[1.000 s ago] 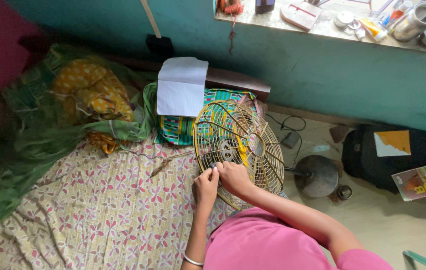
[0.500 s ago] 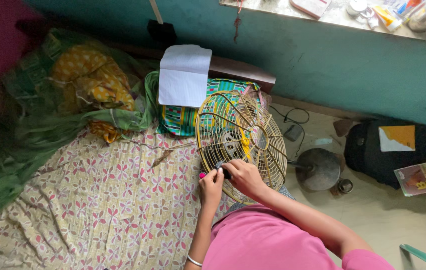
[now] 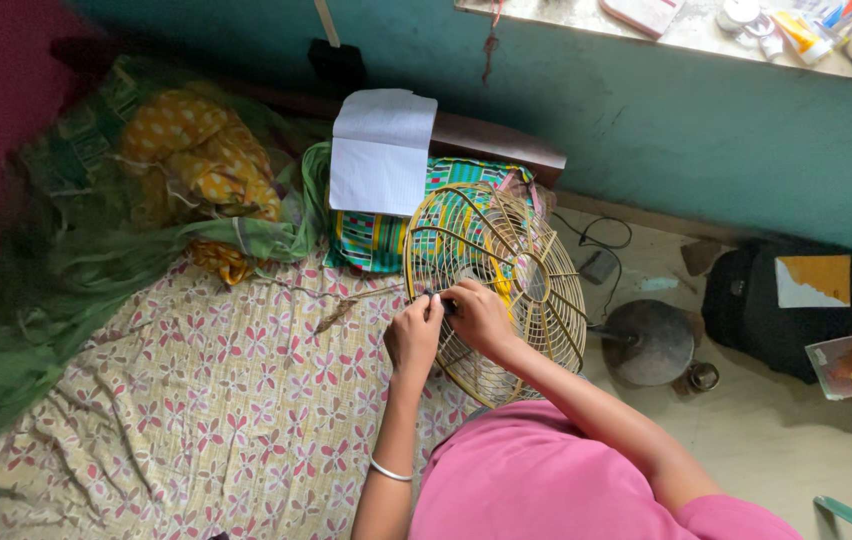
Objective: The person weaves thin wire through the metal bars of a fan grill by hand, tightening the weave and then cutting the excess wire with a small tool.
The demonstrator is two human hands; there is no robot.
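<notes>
Fan guard (image 3: 506,290): both hands' fingers (image 3: 433,305) pinch a small dark part at its rim.

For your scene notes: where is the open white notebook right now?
Head view, upper middle: the white notebook lies against the teal wall, on striped cloth just behind the fan guard.

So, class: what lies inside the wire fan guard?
Through the wire fan guard a round hub and a yellow blade show. Both hands, left hand and right hand, cover its left rim, hiding whatever small dark piece they pinch.
</notes>
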